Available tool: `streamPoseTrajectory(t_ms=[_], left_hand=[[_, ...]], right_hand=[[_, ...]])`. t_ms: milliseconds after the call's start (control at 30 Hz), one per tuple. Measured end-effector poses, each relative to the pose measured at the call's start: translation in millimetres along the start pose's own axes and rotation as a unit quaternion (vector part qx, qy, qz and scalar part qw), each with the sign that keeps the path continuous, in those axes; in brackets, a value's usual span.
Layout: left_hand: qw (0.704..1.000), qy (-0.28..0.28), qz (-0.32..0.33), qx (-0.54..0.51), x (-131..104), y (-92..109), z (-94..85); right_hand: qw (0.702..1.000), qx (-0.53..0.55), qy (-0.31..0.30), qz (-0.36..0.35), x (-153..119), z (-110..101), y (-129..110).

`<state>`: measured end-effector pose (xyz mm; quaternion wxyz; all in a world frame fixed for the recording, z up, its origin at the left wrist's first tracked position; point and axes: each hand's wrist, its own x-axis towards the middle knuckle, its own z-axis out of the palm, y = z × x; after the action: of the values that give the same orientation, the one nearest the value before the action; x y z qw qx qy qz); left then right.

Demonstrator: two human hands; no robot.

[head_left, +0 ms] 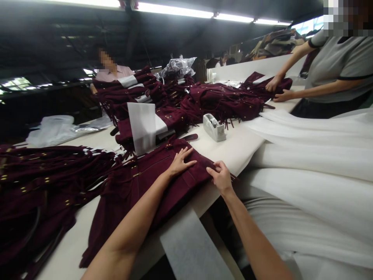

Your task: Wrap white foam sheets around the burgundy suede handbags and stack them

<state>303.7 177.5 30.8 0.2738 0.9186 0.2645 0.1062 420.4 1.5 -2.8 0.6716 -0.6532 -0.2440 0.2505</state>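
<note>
A maroon suede-like jacket (151, 181) with fringe and gold-coloured metal fittings lies spread on the white table in front of me. My left hand (181, 161) rests flat on its upper part, fingers spread. At the jacket's right edge, near some fringe strands, my right hand (221, 175) pinches the maroon cloth between thumb and fingers. Just beyond the jacket sits a grey tape dispenser (214, 127). A white sheet (142, 127) stands upright against a folded maroon garment behind it.
Maroon garments are heaped at left (35, 186) and across the table's far side (224, 99). White foam sheeting (314, 179) fills the right side. A grey-white sheet (195, 245) hangs at the near edge. Co-workers stand at right (335, 74) and behind the pile.
</note>
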Motion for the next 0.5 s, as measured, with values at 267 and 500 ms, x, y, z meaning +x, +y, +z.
streamPoseTrajectory(t_ms=[267, 500], left_hand=[[0.994, -0.104, 0.029, 0.030, -58.8, 25.6, -10.6], [0.995, -0.081, 0.050, 0.018, -88.0, 21.7, -6.2]], right_hand=[[0.983, -0.153, -0.103, -0.012, 6.8, -22.8, 5.3], [0.953, -0.267, -0.138, -0.031, 7.8, -41.9, -14.0]])
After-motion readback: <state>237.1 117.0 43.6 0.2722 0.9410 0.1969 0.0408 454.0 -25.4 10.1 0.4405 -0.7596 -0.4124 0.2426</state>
